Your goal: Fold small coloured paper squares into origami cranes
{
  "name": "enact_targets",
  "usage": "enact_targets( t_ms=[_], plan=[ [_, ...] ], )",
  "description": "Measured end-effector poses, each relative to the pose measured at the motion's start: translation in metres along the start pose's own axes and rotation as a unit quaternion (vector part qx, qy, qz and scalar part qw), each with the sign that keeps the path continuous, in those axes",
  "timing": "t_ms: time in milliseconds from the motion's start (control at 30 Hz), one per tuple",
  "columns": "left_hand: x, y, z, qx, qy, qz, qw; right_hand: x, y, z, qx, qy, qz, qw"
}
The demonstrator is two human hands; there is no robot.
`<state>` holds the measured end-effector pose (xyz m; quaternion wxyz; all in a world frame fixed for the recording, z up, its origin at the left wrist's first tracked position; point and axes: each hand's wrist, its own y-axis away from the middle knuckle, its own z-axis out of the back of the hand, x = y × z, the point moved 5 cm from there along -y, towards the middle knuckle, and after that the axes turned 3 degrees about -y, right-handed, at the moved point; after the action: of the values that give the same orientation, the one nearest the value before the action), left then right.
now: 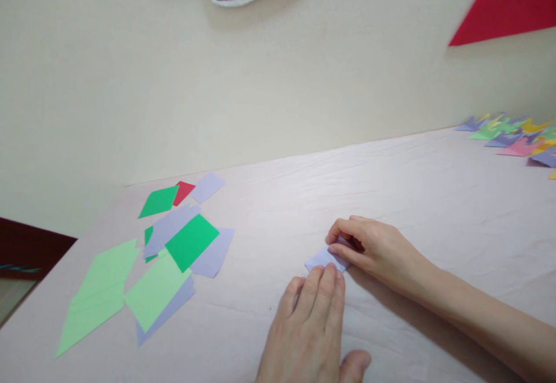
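A small piece of light purple paper [320, 259], apparently folded, lies on the pale cloth in front of me. My left hand [310, 319] rests palm down with its fingers stretched out, and the fingertips press on the paper's near edge. At the paper's right side my right hand [367, 244] has thumb and index finger closed on it. The fingers of both hands hide parts of the sheet.
Loose green paper sheets [157, 290] and purple paper sheets [212, 252] overlap on the left, with a small red piece [184, 192]. Several folded colored paper pieces [516, 137] stand at the far right. A wall [278, 81] borders the cloth-covered surface [269, 197].
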<state>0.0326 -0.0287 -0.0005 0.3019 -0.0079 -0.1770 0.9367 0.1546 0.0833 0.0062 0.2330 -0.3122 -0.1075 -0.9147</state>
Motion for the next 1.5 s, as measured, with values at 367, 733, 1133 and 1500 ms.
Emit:
enact_targets(
  t_ms=[367,733,1133,1500],
  plan=[
    [0.001,-0.004,0.004,-0.012,0.005,0.004,1.0,0.002,-0.002,-0.001,-0.005,0.022,-0.003,1.0],
    [0.002,-0.005,0.004,-0.001,0.0,-0.002,1.0,0.004,0.001,-0.002,-0.012,0.043,0.005,0.999],
    [0.002,-0.008,0.007,0.02,0.011,0.006,1.0,0.006,0.001,0.0,-0.02,0.043,0.003,0.999],
    [0.003,-0.008,0.004,0.045,0.07,0.038,0.996,0.012,0.01,0.001,-0.022,0.048,0.024,0.998]
  ],
)
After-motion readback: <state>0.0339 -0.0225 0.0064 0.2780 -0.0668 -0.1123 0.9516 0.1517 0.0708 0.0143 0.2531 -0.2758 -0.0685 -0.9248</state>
